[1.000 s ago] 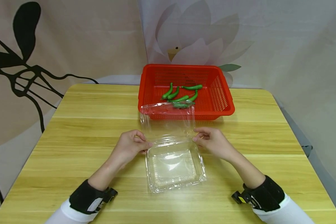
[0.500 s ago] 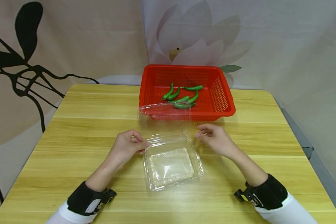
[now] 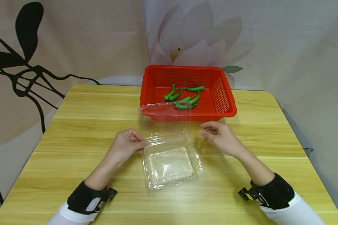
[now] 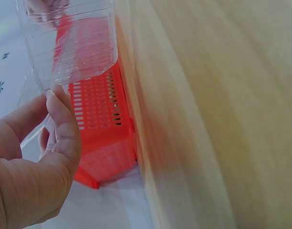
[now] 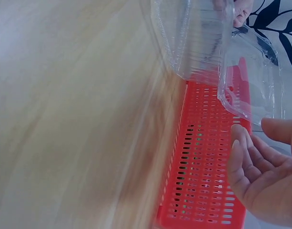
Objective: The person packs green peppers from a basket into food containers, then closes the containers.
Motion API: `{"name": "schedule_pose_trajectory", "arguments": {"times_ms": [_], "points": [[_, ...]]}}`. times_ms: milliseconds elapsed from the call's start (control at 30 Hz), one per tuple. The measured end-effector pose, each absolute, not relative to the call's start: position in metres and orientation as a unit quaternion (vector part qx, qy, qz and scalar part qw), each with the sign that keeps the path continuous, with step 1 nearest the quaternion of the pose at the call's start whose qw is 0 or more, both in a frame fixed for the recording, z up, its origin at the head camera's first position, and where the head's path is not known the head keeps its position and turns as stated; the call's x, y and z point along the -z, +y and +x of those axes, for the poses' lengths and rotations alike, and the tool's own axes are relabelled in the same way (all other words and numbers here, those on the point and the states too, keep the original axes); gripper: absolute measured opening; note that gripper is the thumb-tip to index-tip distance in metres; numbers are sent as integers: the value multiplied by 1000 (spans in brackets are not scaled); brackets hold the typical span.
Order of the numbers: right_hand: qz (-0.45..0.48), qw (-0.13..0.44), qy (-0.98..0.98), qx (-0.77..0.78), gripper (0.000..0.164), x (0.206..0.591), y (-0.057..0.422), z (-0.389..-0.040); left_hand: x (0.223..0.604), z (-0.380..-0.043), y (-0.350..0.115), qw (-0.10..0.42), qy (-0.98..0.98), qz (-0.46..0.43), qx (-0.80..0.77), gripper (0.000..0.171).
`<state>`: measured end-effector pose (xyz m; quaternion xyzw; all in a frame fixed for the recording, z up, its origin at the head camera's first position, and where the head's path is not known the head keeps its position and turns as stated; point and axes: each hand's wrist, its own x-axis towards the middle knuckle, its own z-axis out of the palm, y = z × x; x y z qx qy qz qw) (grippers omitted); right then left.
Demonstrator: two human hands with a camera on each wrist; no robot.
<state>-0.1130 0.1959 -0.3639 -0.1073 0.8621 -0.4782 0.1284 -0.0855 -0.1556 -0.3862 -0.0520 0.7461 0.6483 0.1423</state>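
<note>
A clear plastic clamshell box (image 3: 170, 162) lies opened out on the table, its lid (image 3: 166, 120) raised toward the basket. At the hinge's left end my left hand (image 3: 126, 145) pinches the edge between thumb and fingers; the left wrist view shows this same hand (image 4: 45, 157) gripping the clear rim. My right hand (image 3: 221, 137) hovers to the right of the box, apart from it, fingers loosely bent and holding nothing. In the right wrist view a gap separates the right hand's thumb and fingers (image 5: 265, 167).
A red plastic basket (image 3: 228, 107) with perforated walls stands at the table's back edge. Several green chili peppers (image 3: 193, 88) lie inside it, some seen through the lid. The wooden table (image 3: 73, 134) extends to both sides, with a printed cloth (image 3: 284, 40) behind.
My right hand has let go of the box's right side and moved away, right and slightly back. My left hand keeps its pinch, and the box has shifted slightly left.
</note>
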Motion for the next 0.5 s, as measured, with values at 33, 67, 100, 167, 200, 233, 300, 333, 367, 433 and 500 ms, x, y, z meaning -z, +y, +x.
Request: {"name": "schedule_pose_trajectory", "arguments": {"times_ms": [33, 67, 100, 167, 200, 233, 300, 333, 367, 433, 500], "points": [[-111, 126, 863, 477, 33, 363, 196, -113, 386, -86, -156, 143, 746, -52, -648, 23], [-114, 124, 863, 476, 32, 362, 196, -113, 386, -87, -157, 143, 746, -51, -649, 23], [-118, 121, 864, 473, 32, 361, 196, -114, 385, -87, -157, 143, 746, -50, -648, 23], [-126, 113, 868, 466, 29, 359, 197, -115, 385, -88, -158, 143, 747, -50, -647, 24], [-129, 108, 870, 463, 29, 358, 197, -116, 384, -89, -158, 144, 748, -49, -646, 24], [-132, 102, 873, 458, 28, 357, 198, -117, 384, -89, -158, 144, 749, -49, -645, 24], [-135, 92, 877, 452, 26, 353, 199, -119, 384, -89, -159, 144, 750, -50, -644, 24], [-136, 88, 877, 452, 26, 352, 200, -121, 384, -90, -159, 144, 750, -50, -644, 25], [-137, 83, 877, 452, 25, 349, 200, -122, 384, -90, -159, 143, 750, -51, -644, 25], [-136, 76, 878, 452, 24, 344, 202, -125, 385, -90, -159, 140, 749, -52, -645, 25], [-136, 70, 878, 453, 24, 338, 203, -129, 385, -90, -159, 138, 748, -53, -646, 25]]}}
